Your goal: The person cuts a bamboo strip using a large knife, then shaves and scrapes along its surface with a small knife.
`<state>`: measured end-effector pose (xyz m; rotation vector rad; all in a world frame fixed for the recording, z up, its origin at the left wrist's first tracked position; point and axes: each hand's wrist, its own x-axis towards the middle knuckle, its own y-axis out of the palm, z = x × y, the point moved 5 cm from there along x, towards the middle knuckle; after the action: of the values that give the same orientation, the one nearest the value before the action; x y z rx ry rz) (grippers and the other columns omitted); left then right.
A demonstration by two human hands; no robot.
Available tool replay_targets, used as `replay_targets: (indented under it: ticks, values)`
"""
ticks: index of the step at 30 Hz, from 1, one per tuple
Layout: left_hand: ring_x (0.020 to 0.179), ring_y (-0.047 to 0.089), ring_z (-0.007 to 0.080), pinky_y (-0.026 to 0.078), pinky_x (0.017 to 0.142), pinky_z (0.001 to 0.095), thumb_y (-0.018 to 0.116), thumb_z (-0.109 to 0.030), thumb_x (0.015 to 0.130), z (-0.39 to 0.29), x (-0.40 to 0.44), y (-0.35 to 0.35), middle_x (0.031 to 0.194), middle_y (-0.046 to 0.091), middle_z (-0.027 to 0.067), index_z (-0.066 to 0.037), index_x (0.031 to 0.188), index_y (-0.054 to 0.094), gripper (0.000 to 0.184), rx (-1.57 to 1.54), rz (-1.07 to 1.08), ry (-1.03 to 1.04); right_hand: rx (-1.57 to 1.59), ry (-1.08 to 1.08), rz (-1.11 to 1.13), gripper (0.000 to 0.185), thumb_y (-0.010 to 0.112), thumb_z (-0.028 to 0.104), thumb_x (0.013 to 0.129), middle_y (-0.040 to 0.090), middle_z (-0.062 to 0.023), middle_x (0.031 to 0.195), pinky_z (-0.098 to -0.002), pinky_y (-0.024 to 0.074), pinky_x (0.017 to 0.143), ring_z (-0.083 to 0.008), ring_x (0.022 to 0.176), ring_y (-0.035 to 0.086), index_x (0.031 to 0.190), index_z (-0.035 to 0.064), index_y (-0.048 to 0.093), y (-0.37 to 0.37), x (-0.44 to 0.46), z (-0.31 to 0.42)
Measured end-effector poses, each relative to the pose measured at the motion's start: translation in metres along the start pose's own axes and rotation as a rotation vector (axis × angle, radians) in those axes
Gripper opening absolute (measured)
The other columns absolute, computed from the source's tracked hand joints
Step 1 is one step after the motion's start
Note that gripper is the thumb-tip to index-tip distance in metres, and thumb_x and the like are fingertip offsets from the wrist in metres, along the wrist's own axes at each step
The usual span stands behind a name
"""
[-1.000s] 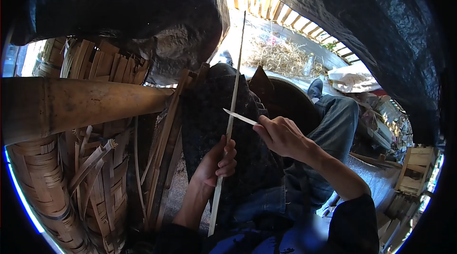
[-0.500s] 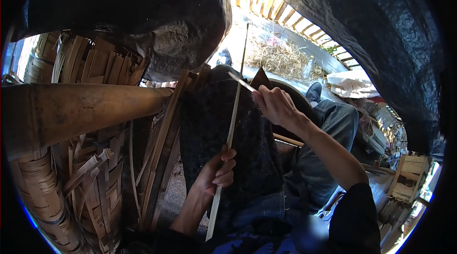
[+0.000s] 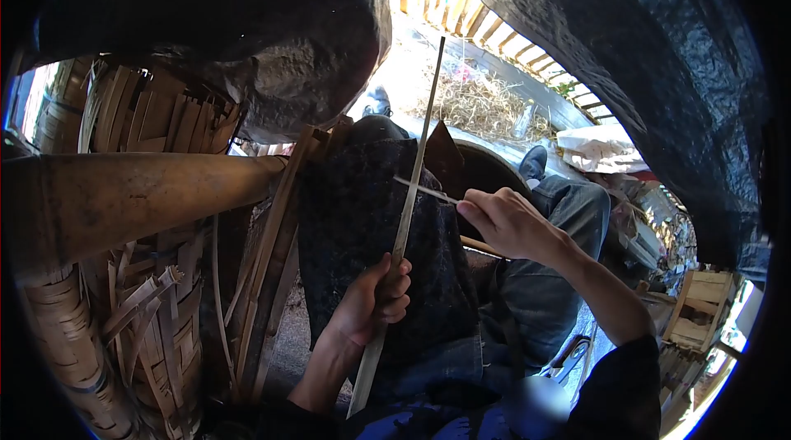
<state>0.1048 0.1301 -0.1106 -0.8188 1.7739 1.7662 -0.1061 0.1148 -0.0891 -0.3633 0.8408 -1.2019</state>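
Note:
My left hand (image 3: 378, 298) is wrapped around a long thin bamboo strip (image 3: 405, 230), which slants up and away over a dark cloth (image 3: 346, 217) on my lap. My right hand (image 3: 511, 222) grips a narrow knife (image 3: 428, 190); its handle is hidden inside the fingers. The blade lies across the strip, a little beyond my left fist, and seems to touch it. The strip's near end hangs below the left fist toward my body.
A thick bamboo pole (image 3: 156, 189) juts in from the left. Below it stand woven bamboo baskets (image 3: 74, 341) with split ends. Dark plastic sheeting (image 3: 659, 44) hangs overhead. Straw (image 3: 478, 102) lies on the ground ahead, and a wooden crate (image 3: 700, 308) sits at right.
My right hand has moved down and toward me, bringing the knife blade closer to the left fist along the strip. The strip's far end has shifted slightly right.

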Motion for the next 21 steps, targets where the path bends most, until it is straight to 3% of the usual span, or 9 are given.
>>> replay_targets:
  ticks: [4,9,13,16,21]
  values:
    - [0.040,0.020,0.0027,0.018,0.038,0.0199,0.028,-0.039,0.099,0.003,0.000,0.007,0.053,0.024,-0.0091,-0.015,0.083,0.042,0.032,0.198,-0.120,0.033,-0.308,-0.022,-0.094,0.039,0.048,0.033,0.093,0.048,-0.0138,0.044,-0.0400,0.0444,0.039,-0.0310,0.044,0.057,0.066,0.0048,0.048,0.004,0.001,-0.003]
    - [0.040,0.019,0.0022,0.018,0.039,0.0201,0.028,-0.039,0.099,0.001,-0.001,0.003,0.054,0.022,-0.0095,-0.016,0.081,0.040,0.032,0.257,-0.195,0.037,-0.323,-0.034,-0.076,0.044,0.045,0.036,0.094,0.050,-0.0139,0.045,-0.0406,0.0445,0.040,-0.0306,0.044,0.057,0.065,0.0040,0.050,0.008,0.024,-0.023]
    - [0.041,0.019,0.0022,0.018,0.039,0.0204,0.028,-0.040,0.099,0.000,-0.002,0.000,0.054,0.022,-0.0096,-0.016,0.080,0.040,0.033,0.243,-0.238,0.043,-0.305,-0.047,-0.008,0.036,0.049,0.033,0.093,0.048,-0.0138,0.045,-0.0400,0.0426,0.039,-0.0319,0.043,0.054,0.071,0.0039,0.050,0.016,0.035,-0.026]
    - [0.041,0.019,0.0024,0.017,0.040,0.0205,0.028,-0.040,0.099,0.001,-0.004,-0.001,0.055,0.023,-0.0096,-0.016,0.081,0.040,0.032,0.236,-0.256,0.029,-0.352,-0.063,0.017,0.042,0.044,0.038,0.094,0.049,-0.0118,0.044,-0.0397,0.0450,0.041,-0.0295,0.043,0.056,0.072,0.0037,0.049,0.022,0.033,-0.027]
    - [0.042,0.019,0.0025,0.017,0.040,0.0206,0.029,-0.040,0.098,0.000,-0.003,0.000,0.055,0.023,-0.0092,-0.016,0.081,0.041,0.032,0.241,-0.245,0.034,-0.315,-0.091,-0.099,0.040,0.047,0.038,0.093,0.050,-0.0126,0.045,-0.0404,0.0448,0.040,-0.0296,0.044,0.057,0.074,0.0031,0.050,0.025,0.033,-0.036]
